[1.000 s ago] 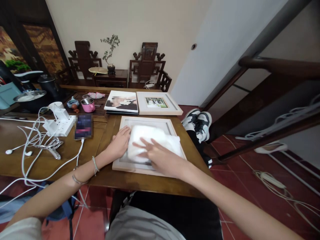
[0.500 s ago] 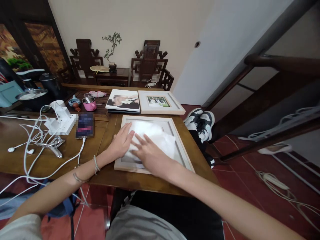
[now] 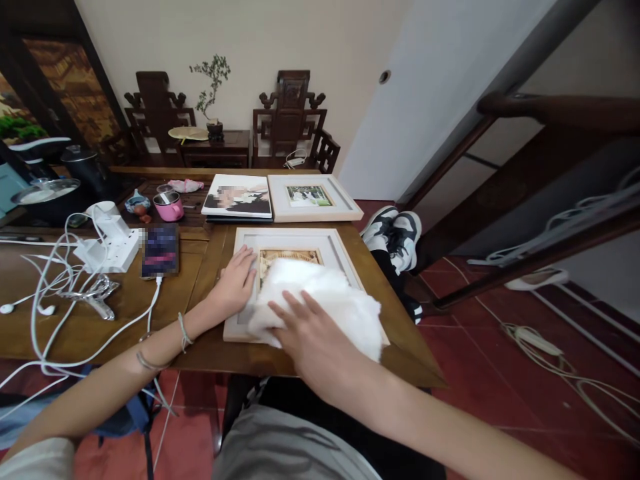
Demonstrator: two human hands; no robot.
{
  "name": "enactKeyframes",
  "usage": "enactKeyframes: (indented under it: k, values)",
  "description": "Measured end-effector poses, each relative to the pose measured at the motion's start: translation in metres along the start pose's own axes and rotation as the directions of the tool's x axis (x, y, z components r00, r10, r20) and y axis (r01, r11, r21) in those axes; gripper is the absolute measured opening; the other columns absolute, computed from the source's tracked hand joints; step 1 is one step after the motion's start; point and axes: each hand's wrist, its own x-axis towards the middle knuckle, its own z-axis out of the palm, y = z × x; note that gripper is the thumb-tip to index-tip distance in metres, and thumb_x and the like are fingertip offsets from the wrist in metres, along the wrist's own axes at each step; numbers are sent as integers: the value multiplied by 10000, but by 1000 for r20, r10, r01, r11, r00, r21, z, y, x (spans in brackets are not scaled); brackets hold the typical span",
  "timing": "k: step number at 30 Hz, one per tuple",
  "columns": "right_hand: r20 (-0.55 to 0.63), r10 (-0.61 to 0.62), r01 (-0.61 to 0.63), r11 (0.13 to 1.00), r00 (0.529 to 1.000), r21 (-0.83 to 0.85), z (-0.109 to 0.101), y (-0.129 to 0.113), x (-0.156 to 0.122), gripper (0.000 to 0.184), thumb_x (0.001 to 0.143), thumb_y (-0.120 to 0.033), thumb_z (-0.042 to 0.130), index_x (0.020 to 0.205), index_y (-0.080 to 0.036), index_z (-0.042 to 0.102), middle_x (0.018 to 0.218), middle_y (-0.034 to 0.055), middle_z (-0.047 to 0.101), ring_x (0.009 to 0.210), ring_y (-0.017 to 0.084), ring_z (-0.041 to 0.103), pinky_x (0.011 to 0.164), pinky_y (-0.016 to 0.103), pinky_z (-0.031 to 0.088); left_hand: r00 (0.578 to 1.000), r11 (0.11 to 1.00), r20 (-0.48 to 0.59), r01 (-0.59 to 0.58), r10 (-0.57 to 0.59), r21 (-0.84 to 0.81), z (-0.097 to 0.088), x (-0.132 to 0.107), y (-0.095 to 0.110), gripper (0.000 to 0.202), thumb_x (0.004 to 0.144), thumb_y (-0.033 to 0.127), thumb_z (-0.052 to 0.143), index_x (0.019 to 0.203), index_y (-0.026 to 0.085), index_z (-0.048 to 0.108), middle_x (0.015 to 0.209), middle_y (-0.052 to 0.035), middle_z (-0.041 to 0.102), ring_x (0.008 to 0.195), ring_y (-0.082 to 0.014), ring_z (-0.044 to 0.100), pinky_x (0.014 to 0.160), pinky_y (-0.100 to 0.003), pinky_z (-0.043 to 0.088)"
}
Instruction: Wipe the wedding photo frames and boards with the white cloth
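Observation:
A pale wooden picture frame [image 3: 295, 239] lies flat on the wooden table [image 3: 200, 267] in front of me. A fluffy white cloth [image 3: 330, 303] covers its near right part. My right hand [image 3: 310, 340] lies on the cloth with fingers stretched out and pressing down. My left hand [image 3: 235, 283] rests flat on the frame's left edge, fingers together and extended, holding nothing. A brownish picture [image 3: 287, 256] shows in the frame above the cloth.
Behind the frame lie a second framed photo [image 3: 313, 197] and a photo print [image 3: 239, 198]. To the left are a phone [image 3: 160, 250], a white power strip [image 3: 107, 247] with tangled cables, and a pink pot [image 3: 167, 207]. Sneakers [image 3: 393, 233] sit beside the table.
My right hand has dragged the white cloth toward me and to the right, baring the picture in the frame's upper part. The left hand stays on the frame's left edge.

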Motion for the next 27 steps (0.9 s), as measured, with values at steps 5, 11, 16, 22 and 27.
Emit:
enactKeyframes:
  k: [5,11,16,22,27]
  values:
    - [65,135,-134,991,989,-22,-2,32,-38,502,738,-10,522,1200,-138,670,1433,154,476,1352,385,363,1100,562,301,1000,999,10,-1,1,36,3,-2,-1,438,882,106,369,1294,73,514,1462,-187,423,1419,-274,298,1152,-531,274]
    - [29,27,-28,998,999,50,-4,0,-4,497,791,-94,556,1282,-147,611,1497,165,380,1395,416,252,1118,584,238,999,999,-28,18,-17,45,8,-2,-4,522,806,0,343,1294,66,515,1457,-184,430,1415,-265,307,1150,-544,278]
    - [-68,-57,62,995,996,84,3,-10,11,463,786,-84,539,1235,-137,643,1478,164,415,1393,389,275,1131,540,252,1000,998,-26,0,1,64,7,1,-7,502,809,4,351,1264,97,544,1412,-159,493,1401,-257,339,1139,-540,302]
    - [-188,9,25,984,982,179,24,43,-50,558,633,47,455,1082,-151,721,1420,135,494,1383,321,330,1132,543,276,999,999,0,-42,42,34,7,-1,-8,489,800,-2,373,1246,79,556,1417,-182,476,1409,-285,317,1142,-556,284]
    - [-275,-54,109,975,960,191,20,58,-62,584,643,79,391,1038,-179,736,1338,108,582,1335,271,425,1086,501,377,998,998,-32,-59,60,35,11,-3,-10,515,803,-13,347,1273,90,529,1425,-178,469,1413,-263,317,1138,-547,295]
